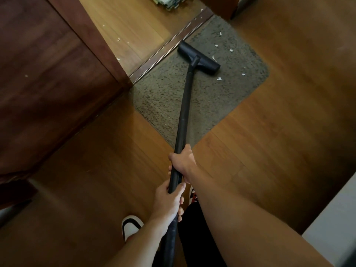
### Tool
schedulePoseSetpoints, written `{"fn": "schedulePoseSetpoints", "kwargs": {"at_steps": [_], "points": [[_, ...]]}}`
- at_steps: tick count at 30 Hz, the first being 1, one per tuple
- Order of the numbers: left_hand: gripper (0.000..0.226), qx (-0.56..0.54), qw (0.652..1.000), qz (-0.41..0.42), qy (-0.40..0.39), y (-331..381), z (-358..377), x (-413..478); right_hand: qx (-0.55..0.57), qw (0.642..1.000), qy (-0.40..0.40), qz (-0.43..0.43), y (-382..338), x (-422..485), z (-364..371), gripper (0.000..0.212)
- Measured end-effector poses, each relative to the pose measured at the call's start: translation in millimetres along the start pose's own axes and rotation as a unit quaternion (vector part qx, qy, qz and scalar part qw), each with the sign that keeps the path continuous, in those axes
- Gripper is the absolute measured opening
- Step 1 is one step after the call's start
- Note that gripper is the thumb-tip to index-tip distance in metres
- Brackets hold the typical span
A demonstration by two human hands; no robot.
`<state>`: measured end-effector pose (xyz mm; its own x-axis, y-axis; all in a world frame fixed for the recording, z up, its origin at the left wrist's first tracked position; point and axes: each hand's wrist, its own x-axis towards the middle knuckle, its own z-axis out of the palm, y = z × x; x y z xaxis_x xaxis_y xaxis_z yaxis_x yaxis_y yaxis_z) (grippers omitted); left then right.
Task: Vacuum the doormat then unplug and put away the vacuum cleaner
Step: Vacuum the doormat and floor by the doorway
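Head view, looking down: both my hands are wrapped around the black vacuum wand (pixel 185 105). My right hand (pixel 183 160) is the higher one on the tube and closed around it, knuckles up, with the tips of its fingers (pixel 170 168) showing on the tube's left side. My left hand (pixel 169 203) grips just below it, thumb laid across the front of the tube and the other fingers (pixel 180 210) curled round it on the right. The two hands are near each other but not quite touching.

The wand's long axis runs away from me, from my hands at the bottom centre up and slightly to the right, sloping down to the floor nozzle (pixel 198 57). The nozzle lies flat on the grey-brown doormat (pixel 221 97), set crosswise to the wand. Its own long axis runs from upper left to lower right, and its left end is just beside the dark threshold strip (pixel 169 49) along the mat's far edge.

White paper scraps (pixel 219 79) lie on the mat to the right of the nozzle, one close against its far side, the others spread further off. More small white scraps (pixel 118 39) lie on the lighter boards beyond the threshold.

The mat rests on a wooden floor (pixel 269 141). A dark wooden door (pixel 48 83) fills the left side. Below my left forearm is a white slipper with a black band (pixel 131 226).
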<state>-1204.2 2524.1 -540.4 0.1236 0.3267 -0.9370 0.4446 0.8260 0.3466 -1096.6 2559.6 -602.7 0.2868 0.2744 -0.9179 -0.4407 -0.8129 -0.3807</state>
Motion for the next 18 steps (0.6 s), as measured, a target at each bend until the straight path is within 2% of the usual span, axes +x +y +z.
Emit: {"fn": "schedulePoseSetpoints", "kwargs": {"at_steps": [13,18], "points": [[0.020,0.048,0.999,-0.019,-0.010,-80,-102,-36,0.038,0.999,-0.009,0.033,85,-59,86,0.034],[0.021,0.047,0.998,-0.026,-0.023,-86,-121,-43,0.044,0.999,-0.008,0.030,92,-73,101,0.033]]}}
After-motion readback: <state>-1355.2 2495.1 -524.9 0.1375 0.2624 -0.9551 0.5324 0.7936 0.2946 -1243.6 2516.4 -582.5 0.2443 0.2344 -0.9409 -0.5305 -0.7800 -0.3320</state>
